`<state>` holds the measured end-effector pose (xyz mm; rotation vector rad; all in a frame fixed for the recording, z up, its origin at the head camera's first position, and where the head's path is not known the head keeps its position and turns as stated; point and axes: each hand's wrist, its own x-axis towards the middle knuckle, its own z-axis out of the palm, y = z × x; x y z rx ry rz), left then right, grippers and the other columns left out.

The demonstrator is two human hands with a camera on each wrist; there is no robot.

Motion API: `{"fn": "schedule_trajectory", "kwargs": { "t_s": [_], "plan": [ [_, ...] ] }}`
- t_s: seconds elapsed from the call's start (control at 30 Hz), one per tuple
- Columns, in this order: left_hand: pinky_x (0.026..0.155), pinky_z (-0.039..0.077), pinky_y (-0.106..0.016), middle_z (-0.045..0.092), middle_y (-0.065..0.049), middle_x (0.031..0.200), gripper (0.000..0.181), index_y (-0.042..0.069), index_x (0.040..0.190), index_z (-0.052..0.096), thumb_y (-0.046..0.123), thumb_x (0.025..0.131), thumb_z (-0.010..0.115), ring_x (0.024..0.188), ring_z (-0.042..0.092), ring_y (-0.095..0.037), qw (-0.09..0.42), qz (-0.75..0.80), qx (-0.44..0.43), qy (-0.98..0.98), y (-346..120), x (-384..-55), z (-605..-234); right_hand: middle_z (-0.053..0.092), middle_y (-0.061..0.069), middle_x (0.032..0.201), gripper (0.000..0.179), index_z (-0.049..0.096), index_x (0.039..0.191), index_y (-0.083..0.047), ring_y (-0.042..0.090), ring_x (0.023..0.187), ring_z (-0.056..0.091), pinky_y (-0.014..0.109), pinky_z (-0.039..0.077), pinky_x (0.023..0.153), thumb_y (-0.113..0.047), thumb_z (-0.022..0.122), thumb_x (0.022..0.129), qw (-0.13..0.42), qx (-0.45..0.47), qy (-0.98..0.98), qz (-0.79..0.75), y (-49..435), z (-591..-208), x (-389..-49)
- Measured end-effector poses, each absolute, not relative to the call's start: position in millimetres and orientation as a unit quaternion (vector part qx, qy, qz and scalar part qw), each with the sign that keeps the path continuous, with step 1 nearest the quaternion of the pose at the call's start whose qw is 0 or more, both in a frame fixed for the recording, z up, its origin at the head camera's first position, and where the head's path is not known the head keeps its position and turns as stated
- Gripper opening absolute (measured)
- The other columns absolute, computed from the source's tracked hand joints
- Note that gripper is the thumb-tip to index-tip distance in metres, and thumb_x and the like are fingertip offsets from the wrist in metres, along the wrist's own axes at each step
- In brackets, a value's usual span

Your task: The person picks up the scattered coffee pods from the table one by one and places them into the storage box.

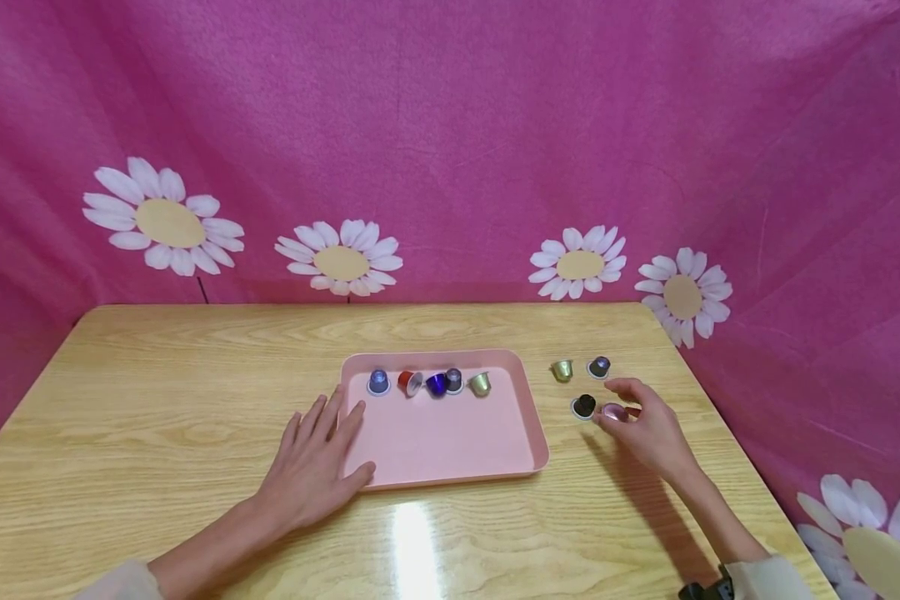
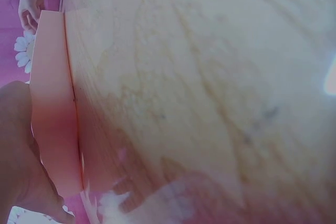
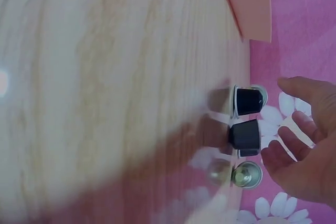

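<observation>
In the head view, several coffee capsules stand or lie along the back of a pink tray (image 1: pixel 438 442): a light blue capsule (image 1: pixel 378 382), a red capsule (image 1: pixel 407 382), a deep blue capsule (image 1: pixel 436 385), a grey-purple capsule (image 1: pixel 453 380) and a gold capsule (image 1: pixel 481 384). My left hand (image 1: pixel 315 462) lies over the tray's left side, fingers spread. To the tray's right, my right hand (image 1: pixel 651 429) hovers around a pink capsule (image 1: pixel 613 412), fingers loosely bent. The right wrist view shows a gap between these fingers and the capsules. Beside it stands a black capsule (image 1: pixel 584 406).
Behind the right hand, a second gold capsule (image 1: pixel 562 371) lies near a dark purple capsule (image 1: pixel 599 367) on the wooden table (image 1: pixel 195 400). A magenta curtain (image 1: pixel 457 150) with daisies hangs behind and right of the table. Light glares off the front.
</observation>
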<state>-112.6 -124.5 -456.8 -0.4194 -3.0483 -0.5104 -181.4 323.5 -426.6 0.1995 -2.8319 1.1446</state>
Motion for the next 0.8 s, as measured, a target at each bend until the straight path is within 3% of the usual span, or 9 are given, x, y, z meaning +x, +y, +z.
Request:
{"fn": "schedule_trajectory", "kwargs": {
  "t_s": [0.5, 0.8],
  "plan": [
    [0.112, 0.014, -0.067, 0.016, -0.020, 0.163, 0.079, 0.010, 0.154, 0.039, 0.052, 0.091, 0.061, 0.145, 0.019, -0.047, 0.015, -0.166, -0.134, -0.977, -124.5, -113.2, -456.8, 0.053, 0.031, 0.125, 0.041, 0.060, 0.119, 0.009, 0.047, 0.116, 0.056, 0.054, 0.048, 0.095, 0.002, 0.078, 0.083, 0.048, 0.083, -0.932, 0.350, 329.0, -435.5, -181.0],
    [0.112, 0.015, -0.066, 0.016, -0.020, 0.163, 0.077, 0.010, 0.154, 0.040, 0.051, 0.091, 0.061, 0.144, 0.020, -0.047, 0.018, -0.169, -0.138, -0.976, -125.7, -113.2, -457.0, 0.059, 0.022, 0.105, 0.027, 0.065, 0.106, 0.005, 0.039, 0.096, 0.066, 0.047, 0.056, 0.081, 0.004, 0.076, 0.082, 0.041, 0.090, -0.945, 0.310, 332.9, -441.0, -180.9]
  ]
}}
